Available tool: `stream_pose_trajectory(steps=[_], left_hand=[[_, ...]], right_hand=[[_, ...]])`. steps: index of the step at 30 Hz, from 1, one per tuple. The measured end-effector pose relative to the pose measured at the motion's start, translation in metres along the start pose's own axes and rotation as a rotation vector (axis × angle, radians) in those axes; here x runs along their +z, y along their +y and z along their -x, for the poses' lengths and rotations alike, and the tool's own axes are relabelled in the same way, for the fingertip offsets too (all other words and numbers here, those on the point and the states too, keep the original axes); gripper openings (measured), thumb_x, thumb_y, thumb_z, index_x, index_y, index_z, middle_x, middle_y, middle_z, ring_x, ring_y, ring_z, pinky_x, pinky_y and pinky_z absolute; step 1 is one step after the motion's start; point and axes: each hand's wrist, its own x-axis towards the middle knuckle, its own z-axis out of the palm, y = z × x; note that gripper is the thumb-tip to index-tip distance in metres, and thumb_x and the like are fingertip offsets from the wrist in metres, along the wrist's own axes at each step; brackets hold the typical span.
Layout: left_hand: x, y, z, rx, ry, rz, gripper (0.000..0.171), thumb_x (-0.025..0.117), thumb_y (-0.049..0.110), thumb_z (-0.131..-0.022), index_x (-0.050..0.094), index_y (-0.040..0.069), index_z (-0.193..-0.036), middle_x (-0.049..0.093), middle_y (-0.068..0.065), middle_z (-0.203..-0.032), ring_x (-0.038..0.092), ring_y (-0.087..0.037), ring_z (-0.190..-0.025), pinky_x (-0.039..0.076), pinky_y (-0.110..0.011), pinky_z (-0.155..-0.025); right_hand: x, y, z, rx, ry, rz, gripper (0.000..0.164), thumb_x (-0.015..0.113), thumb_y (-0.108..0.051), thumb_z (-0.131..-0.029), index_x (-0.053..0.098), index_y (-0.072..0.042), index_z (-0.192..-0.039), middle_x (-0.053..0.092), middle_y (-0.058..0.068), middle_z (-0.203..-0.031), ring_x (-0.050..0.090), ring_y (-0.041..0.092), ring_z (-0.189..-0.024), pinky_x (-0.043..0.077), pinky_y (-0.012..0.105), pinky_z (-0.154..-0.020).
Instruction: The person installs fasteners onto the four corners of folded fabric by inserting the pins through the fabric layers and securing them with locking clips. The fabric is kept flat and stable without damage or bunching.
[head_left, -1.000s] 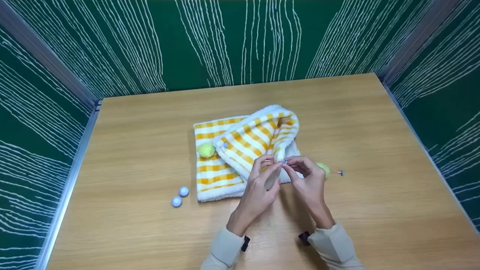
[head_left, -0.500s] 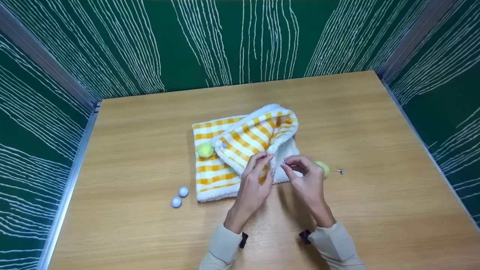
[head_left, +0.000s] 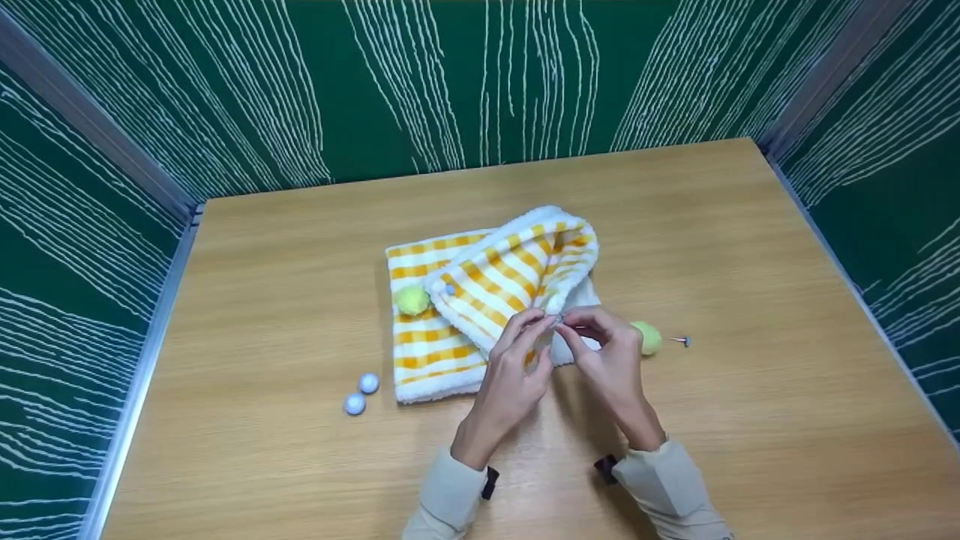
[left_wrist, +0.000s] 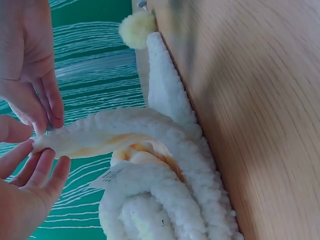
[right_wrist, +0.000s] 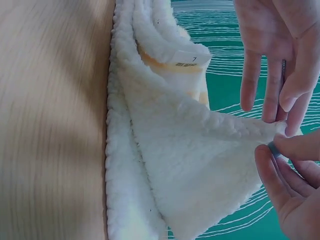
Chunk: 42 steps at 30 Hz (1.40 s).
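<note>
A fleece-lined cloth (head_left: 495,281) with yellow and white checks lies partly folded on the table. My left hand (head_left: 510,379) pinches its raised fleece corner (left_wrist: 55,142) between thumb and fingers. Close against that corner, my right hand (head_left: 611,356) pinches a small blue piece (right_wrist: 273,148), mostly covered by its fingertips. The fingertips of both hands meet there. A blue dot (head_left: 449,289) shows on the folded flap. Yellow-green pompoms sit at either side of the cloth, one pompom (head_left: 412,300) at its left and another pompom (head_left: 647,338) beside my right hand.
A small pin with a blue head (head_left: 682,341) lies right of the cloth. Two pale blue balls (head_left: 361,394) rest at its lower left. A white label (right_wrist: 192,58) sticks out of the fold. Green walls with white streaks (head_left: 390,82) border the wooden table (head_left: 285,262).
Half a second ago the right hand had drawn slightly away from the left with the small piece. It has now come back left to the corner, and the fingertips meet again.
</note>
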Motion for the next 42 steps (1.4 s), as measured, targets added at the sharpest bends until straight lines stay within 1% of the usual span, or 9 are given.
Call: stream_pose_trajectory(steps=[5,11,20,23,28,32,36,39,42], left_hand=[[-0.0004,-0.0003,0.0003,0.008,-0.003,-0.008,0.035,0.055,0.002,-0.082,0.054,0.004,-0.117,0.046,-0.003,-0.118,0.045,-0.008,-0.108,0.038,-0.02,-0.091],[-0.0002,-0.0016,0.001,0.0,0.042,0.006,0.033,0.056,0.001,-0.081,0.056,0.005,-0.114,0.047,-0.002,-0.116,0.044,-0.004,-0.106,0.038,-0.02,-0.091],[0.0002,-0.0046,0.0002,0.054,0.088,0.035,0.032,0.056,-0.002,-0.079,0.057,0.0,-0.111,0.047,-0.005,-0.115,0.047,-0.007,-0.106,0.041,-0.022,-0.089],[0.0003,-0.0052,0.0006,0.058,0.088,0.037,0.032,0.056,-0.002,-0.079,0.057,0.0,-0.111,0.047,-0.005,-0.116,0.047,-0.008,-0.106,0.041,-0.022,-0.089],[0.0021,-0.0053,0.0022,0.061,0.074,0.039,0.033,0.056,-0.003,-0.079,0.056,-0.001,-0.112,0.044,-0.007,-0.117,0.046,-0.009,-0.107,0.039,-0.023,-0.09],[0.0029,-0.0038,0.0019,0.052,0.053,0.016,0.036,0.055,-0.003,-0.08,0.054,0.0,-0.115,0.04,-0.008,-0.123,0.043,-0.01,-0.11,0.038,-0.022,-0.092],[0.0026,-0.0013,0.0009,0.032,0.034,-0.043,0.038,0.056,0.0,-0.082,0.053,0.002,-0.119,0.038,-0.006,-0.127,0.042,-0.009,-0.11,0.037,-0.019,-0.092],[0.0026,-0.0004,0.0,0.026,0.042,-0.088,0.036,0.056,0.003,-0.084,0.054,0.004,-0.119,0.04,-0.005,-0.127,0.043,-0.009,-0.109,0.038,-0.016,-0.09],[0.0033,-0.0006,-0.0007,0.023,0.056,-0.101,0.032,0.054,0.007,-0.085,0.055,0.003,-0.118,0.042,-0.003,-0.126,0.042,-0.009,-0.11,0.037,-0.017,-0.091]], right_hand=[[-0.0006,0.001,0.0014,-0.014,0.009,-0.015,0.008,0.064,0.013,-0.069,0.061,0.01,-0.076,0.062,0.018,-0.078,0.061,0.028,-0.072,0.052,0.031,-0.065],[-0.0035,0.0017,0.0053,-0.013,0.037,-0.032,0.009,0.064,0.015,-0.069,0.059,0.011,-0.075,0.061,0.02,-0.077,0.06,0.027,-0.071,0.051,0.027,-0.066],[-0.0046,0.0019,0.0045,0.02,0.065,-0.028,0.009,0.064,0.016,-0.068,0.058,0.012,-0.073,0.06,0.022,-0.077,0.059,0.027,-0.071,0.051,0.028,-0.064],[-0.0035,0.0029,0.0035,0.017,0.055,-0.044,0.009,0.063,0.017,-0.068,0.058,0.012,-0.073,0.059,0.024,-0.077,0.059,0.026,-0.071,0.051,0.027,-0.066],[-0.001,0.0033,0.0012,-0.028,0.024,-0.063,0.009,0.061,0.018,-0.069,0.058,0.01,-0.074,0.06,0.022,-0.079,0.059,0.03,-0.073,0.051,0.028,-0.068],[0.0001,0.0014,-0.0004,-0.04,0.018,-0.059,0.009,0.062,0.018,-0.069,0.058,0.01,-0.073,0.061,0.022,-0.08,0.059,0.034,-0.074,0.051,0.03,-0.068],[0.0013,0.0004,-0.0008,-0.044,0.016,-0.06,0.009,0.062,0.017,-0.069,0.058,0.01,-0.073,0.061,0.022,-0.08,0.059,0.035,-0.074,0.051,0.03,-0.068],[0.0021,-0.0003,-0.0006,-0.047,0.009,-0.063,0.009,0.062,0.017,-0.069,0.058,0.01,-0.073,0.061,0.022,-0.08,0.059,0.035,-0.074,0.051,0.031,-0.068],[0.0027,-0.0005,-0.0003,-0.052,0.007,-0.068,0.009,0.062,0.017,-0.069,0.058,0.01,-0.073,0.062,0.02,-0.08,0.06,0.033,-0.074,0.051,0.031,-0.068]])
